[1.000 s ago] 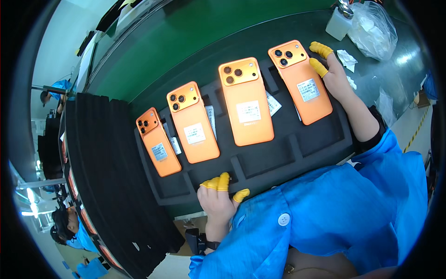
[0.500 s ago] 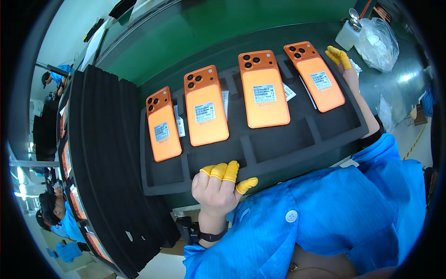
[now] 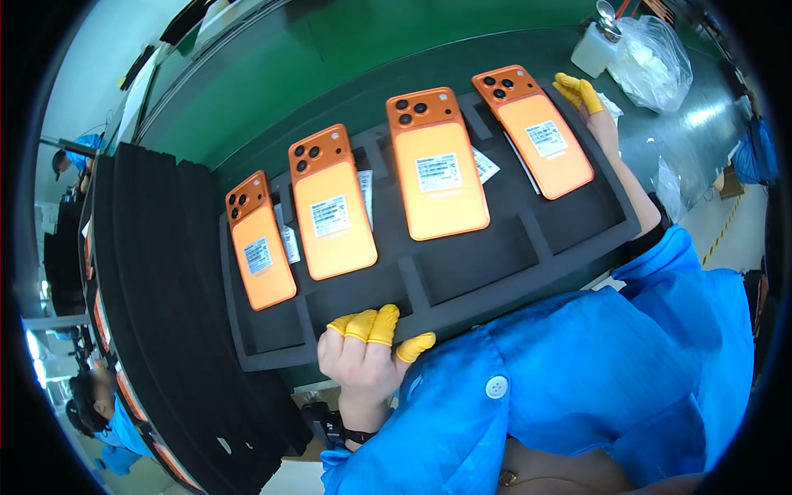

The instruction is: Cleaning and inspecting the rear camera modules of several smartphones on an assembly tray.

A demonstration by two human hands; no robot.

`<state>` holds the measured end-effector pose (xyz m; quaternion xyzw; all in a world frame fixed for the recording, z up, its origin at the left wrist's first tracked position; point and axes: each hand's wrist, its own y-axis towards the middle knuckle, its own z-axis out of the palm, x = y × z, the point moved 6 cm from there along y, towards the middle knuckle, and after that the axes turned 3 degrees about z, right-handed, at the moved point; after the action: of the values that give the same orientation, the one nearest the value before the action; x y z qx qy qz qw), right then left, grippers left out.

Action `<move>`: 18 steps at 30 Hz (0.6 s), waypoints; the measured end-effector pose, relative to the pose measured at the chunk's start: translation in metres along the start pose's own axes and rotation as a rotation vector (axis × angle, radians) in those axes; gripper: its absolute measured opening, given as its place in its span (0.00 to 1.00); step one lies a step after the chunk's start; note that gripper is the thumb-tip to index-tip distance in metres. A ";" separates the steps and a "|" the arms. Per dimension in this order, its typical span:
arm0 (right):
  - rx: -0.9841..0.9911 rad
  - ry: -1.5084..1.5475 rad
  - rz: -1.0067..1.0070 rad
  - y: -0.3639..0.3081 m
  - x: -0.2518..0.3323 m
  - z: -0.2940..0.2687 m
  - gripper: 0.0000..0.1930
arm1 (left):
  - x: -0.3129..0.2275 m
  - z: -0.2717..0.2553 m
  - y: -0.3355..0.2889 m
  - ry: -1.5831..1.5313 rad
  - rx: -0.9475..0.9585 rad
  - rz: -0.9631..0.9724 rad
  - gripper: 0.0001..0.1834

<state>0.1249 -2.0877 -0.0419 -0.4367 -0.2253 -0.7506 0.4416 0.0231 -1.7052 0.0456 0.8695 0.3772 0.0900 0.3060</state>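
A black foam tray (image 3: 511,285) with compartments lies before me, slightly slanted. Four fingers' tops on it are in yellow finger cots: my left hand (image 3: 359,363) closes on the near rim, its thumb toward the right. At the far right corner my right hand (image 3: 601,120), also in finger cots, grips the rim; its thumb is hidden. Orange phones lie back side up in a row across the tray: a leftmost phone (image 3: 268,285), a second (image 3: 340,252), a third (image 3: 445,210) and a rightmost phone (image 3: 563,172). Each bears a white label. White printed slips (image 3: 485,167) show beside them.
Tall stacked black foam trays (image 3: 165,289) stand at the left, with orange phones along their far side. A white pump bottle (image 3: 594,51) and a clear plastic bag (image 3: 656,70) sit at the back right. Co-workers in blue (image 3: 124,433) are beyond the stack.
The tray, its phones and both my hands appear shifted left in the picture; the surroundings shift left too. The left side of the tray sits lower. Both hands keep their places on the rim.
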 end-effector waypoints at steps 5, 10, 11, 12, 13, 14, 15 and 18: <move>0.038 -0.078 0.015 0.006 -0.001 -0.004 0.18 | 0.000 -0.001 0.003 -0.030 0.022 -0.026 0.26; 0.042 -0.166 -0.009 -0.004 0.006 0.008 0.16 | 0.000 0.003 -0.001 -0.011 0.026 -0.019 0.27; 0.034 -0.165 -0.007 -0.001 0.004 0.005 0.16 | 0.000 0.004 -0.002 0.005 0.028 -0.007 0.28; 0.027 -0.207 -0.030 0.002 0.004 0.001 0.15 | 0.000 0.003 0.000 -0.001 0.033 -0.002 0.28; 0.019 -0.249 -0.054 0.002 0.006 0.000 0.15 | 0.001 0.007 0.001 -0.028 0.105 -0.019 0.27; 0.014 -0.250 -0.085 0.000 0.007 0.005 0.15 | 0.002 0.011 0.003 -0.055 0.176 -0.036 0.26; -0.044 -0.437 -0.079 -0.004 0.009 0.008 0.14 | 0.002 0.012 0.002 -0.063 0.181 -0.029 0.26; 0.157 -0.843 -0.379 -0.007 0.015 0.026 0.14 | 0.009 0.026 0.002 -0.237 0.441 -0.148 0.23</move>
<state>0.1275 -2.0729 -0.0151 -0.6198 -0.5171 -0.5559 0.1985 0.0411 -1.7119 0.0253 0.8897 0.4117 -0.1196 0.1567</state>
